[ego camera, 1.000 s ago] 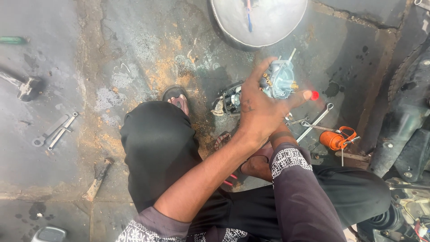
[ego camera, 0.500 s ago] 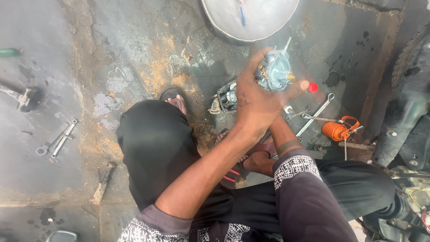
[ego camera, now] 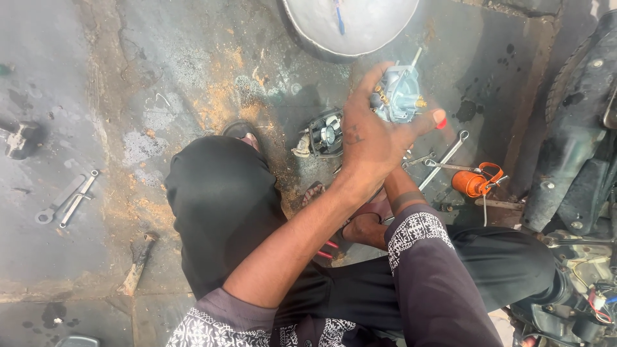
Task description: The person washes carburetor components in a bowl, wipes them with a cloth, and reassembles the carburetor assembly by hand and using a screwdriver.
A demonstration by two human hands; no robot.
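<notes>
1. The left hand (ego camera: 369,144) holds a small grey carburetor (ego camera: 397,96) up in the air above the stained concrete floor (ego camera: 193,77); the fingers are closed around its body.
2. The right hand is hidden behind the left one, so I cannot tell its grip.
3. The work looks to be in the middle: a separate black engine part (ego camera: 324,133) lies on the floor just beside the foot, and spanners (ego camera: 443,157) and an orange can (ego camera: 474,182) lie near, not in use.
4. Compared with one second ago, the carburetor stays lifted in the same hand; only the view has moved a little.
</notes>
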